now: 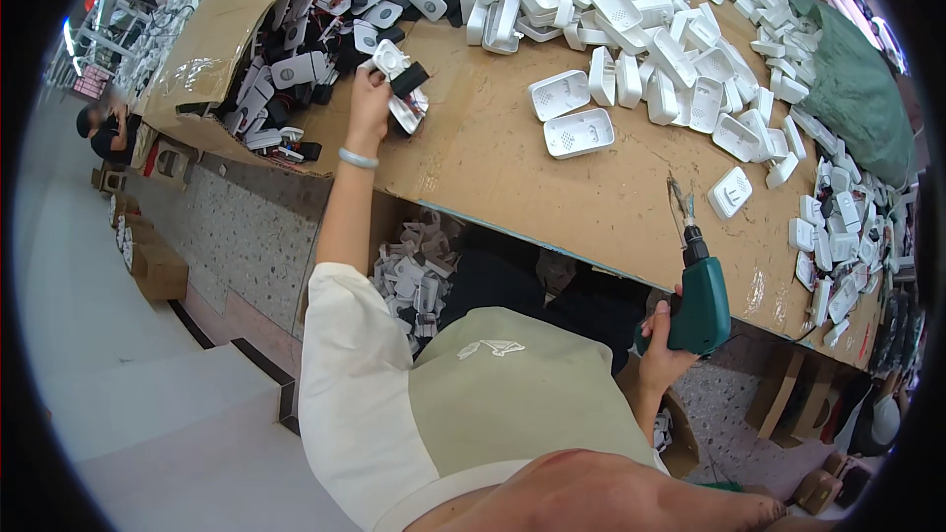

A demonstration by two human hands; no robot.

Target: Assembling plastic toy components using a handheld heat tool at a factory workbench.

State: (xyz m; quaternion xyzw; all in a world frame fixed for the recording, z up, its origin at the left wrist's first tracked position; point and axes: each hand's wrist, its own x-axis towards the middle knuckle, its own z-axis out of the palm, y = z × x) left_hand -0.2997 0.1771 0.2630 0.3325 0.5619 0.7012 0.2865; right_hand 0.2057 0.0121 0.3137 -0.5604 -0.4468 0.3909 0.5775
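My left hand [369, 103] is closed on a white plastic device part [390, 61] at the edge of the cardboard box's heap. Beside its fingers are a black block [409, 80] and another white piece [405, 115]; whether they are joined to the held part I cannot tell. Near the table's front edge, my right hand [663, 347] grips a teal pistol-shaped power tool [702, 300]. Its black collar and thin metal tip point up and away over the table. Several white plastic shells lie beyond the tip, the nearest one [730, 193] just to its right.
The cardboard box [212, 39] holds white and black parts with wires. White shells [680, 59] are heaped across the far table [473, 138]. A green sack [857, 89] lies at right, beside more white parts [843, 236]. White parts [414, 271] also fill a space below the table. Other people sit farther off.
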